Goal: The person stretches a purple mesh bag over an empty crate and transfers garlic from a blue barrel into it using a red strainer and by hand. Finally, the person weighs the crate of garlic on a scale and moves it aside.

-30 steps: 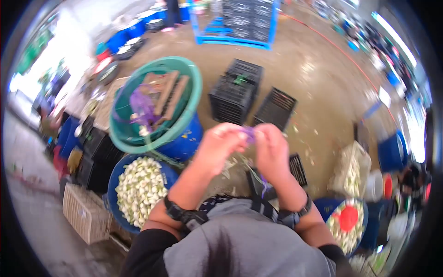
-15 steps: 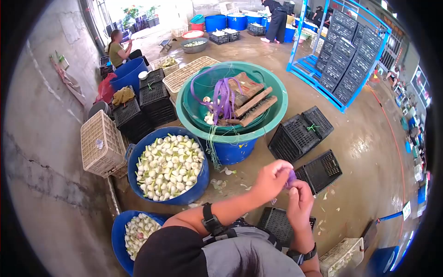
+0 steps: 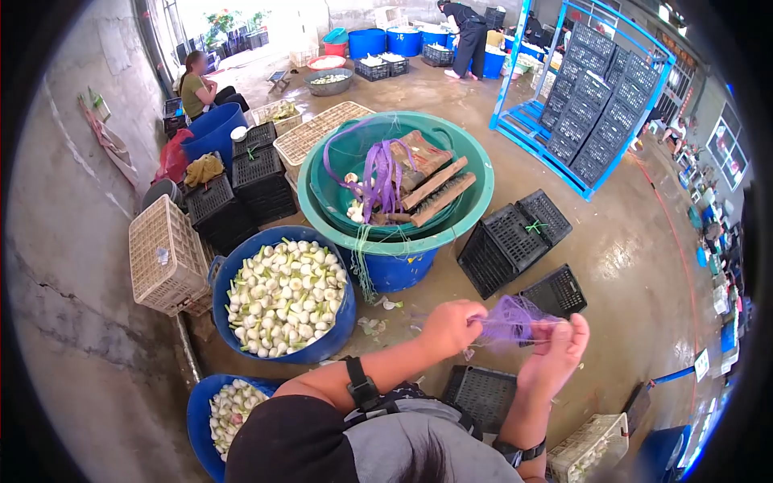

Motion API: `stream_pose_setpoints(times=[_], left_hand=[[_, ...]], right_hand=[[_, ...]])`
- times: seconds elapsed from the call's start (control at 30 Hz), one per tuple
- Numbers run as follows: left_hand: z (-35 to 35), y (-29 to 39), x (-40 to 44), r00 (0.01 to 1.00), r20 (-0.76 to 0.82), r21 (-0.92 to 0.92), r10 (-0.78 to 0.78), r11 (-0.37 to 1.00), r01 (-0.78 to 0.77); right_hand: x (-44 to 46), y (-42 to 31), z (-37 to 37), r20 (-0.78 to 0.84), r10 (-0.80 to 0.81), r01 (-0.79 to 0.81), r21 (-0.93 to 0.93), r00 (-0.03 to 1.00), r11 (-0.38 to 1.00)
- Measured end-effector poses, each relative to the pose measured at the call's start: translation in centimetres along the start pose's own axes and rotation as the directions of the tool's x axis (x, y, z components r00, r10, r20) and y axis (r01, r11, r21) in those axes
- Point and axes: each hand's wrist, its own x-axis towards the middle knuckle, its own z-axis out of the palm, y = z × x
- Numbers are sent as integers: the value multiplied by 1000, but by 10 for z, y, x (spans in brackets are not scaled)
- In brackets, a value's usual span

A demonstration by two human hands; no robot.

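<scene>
A purple mesh net bag (image 3: 515, 320) is stretched out between my two hands in front of my body. My left hand (image 3: 452, 326) is closed around one end of it. At the other side my right hand (image 3: 555, 352) pinches the mesh between thumb and fingers. Below the hands sits a black plastic crate (image 3: 480, 396), and another black crate (image 3: 564, 291) is just beyond the net. More purple netting (image 3: 378, 181) hangs inside a green basin (image 3: 477, 189), beside pieces of wood or board (image 3: 439, 181) and a few garlic bulbs (image 3: 355, 211).
To the left stand a blue tub (image 3: 342, 342) full of garlic bulbs and a second blue tub (image 3: 197, 419). Stacked black crates (image 3: 503, 241) stand ahead on the wet floor. A blue rack (image 3: 498, 113) holds more crates. One person (image 3: 197, 92) sits at left; another (image 3: 471, 40) bends over at the back.
My hands have moved apart, and the purple net, bunched between the fingers before, is now spread open between them. The view has shifted slightly. The person at the back bends lower.
</scene>
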Motion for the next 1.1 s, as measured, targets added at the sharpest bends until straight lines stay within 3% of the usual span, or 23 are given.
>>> stream_pose_setpoints(times=[0.07,0.1,0.17,0.2,0.27,0.33,0.4,0.43,0.5,0.53,0.57,0.6,0.63,0.67,0.7,0.73,0.77,0.8,0.83,0.87,0.97,1.03,1.1], left_hand=[[9,-16,-4,901,79,-191,-426,881,434],[11,-32,-3,862,46,-315,-504,812,492],[4,-78,0,796,-77,-418,-601,744,521],[-11,-98,4,770,-180,-398,-612,761,512],[-54,-113,19,658,-227,-549,-718,652,523],[-83,-114,29,678,-316,-481,-664,728,489],[-79,-163,22,827,-408,-243,-387,919,311],[-84,-134,27,791,-253,-483,-557,781,395],[-84,-108,33,613,111,-808,-782,288,514],[-79,-84,40,531,189,-875,-826,104,473],[-73,-59,45,517,245,-888,-820,25,460],[-71,-40,45,618,387,-878,-684,-69,474],[-68,-24,42,688,502,-852,-524,-163,497],[-59,-10,38,731,512,-835,-451,-64,546],[-51,10,33,770,485,-784,-415,182,593],[-45,25,24,784,552,-629,-284,476,615],[-44,49,19,715,668,-453,-206,650,610],[-46,59,15,621,781,-394,66,823,408],[-42,66,7,537,821,-394,192,872,291],[-43,67,4,334,936,-240,109,893,381],[-51,55,4,296,949,-220,111,904,368],[-56,15,-6,460,884,-405,86,634,659],[-59,6,-12,503,858,-473,98,530,704]], right_hand=[[8,-12,-5,-100,14,-12,20,995,1000],[15,-17,-21,43,179,-183,102,983,978],[25,-23,-42,214,441,-471,119,872,874],[27,-26,-54,207,436,-466,120,876,877],[25,-33,-79,404,554,-644,122,727,755],[17,-38,-88,403,539,-637,163,740,753],[7,-39,-104,517,477,-483,-134,711,865],[4,-42,-105,545,434,-460,-98,717,883],[10,-50,-108,605,301,-177,-256,737,950],[18,-52,-104,649,125,209,-412,751,887],[22,-51,-103,712,3,534,-530,702,659],[21,-45,-104,676,-29,537,-557,736,634],[21,-38,-106,593,-21,565,-755,805,334],[21,-29,-109,503,-35,503,-864,864,-1],[26,-20,-112,480,-55,480,-877,876,-15],[34,-11,-117,319,-115,315,-948,941,-45],[45,-2,-125,154,-174,145,-987,973,-62],[59,7,-140,-3,-277,45,-985,961,166],[75,16,-157,-175,-338,-29,-918,925,395],[90,21,-174,-227,-479,5,-900,848,436],[126,27,-244,-339,-706,-51,-917,621,395],[116,-4,-243,-332,-743,-90,-934,582,347],[103,-30,-230,-318,-774,-132,-946,547,295]])
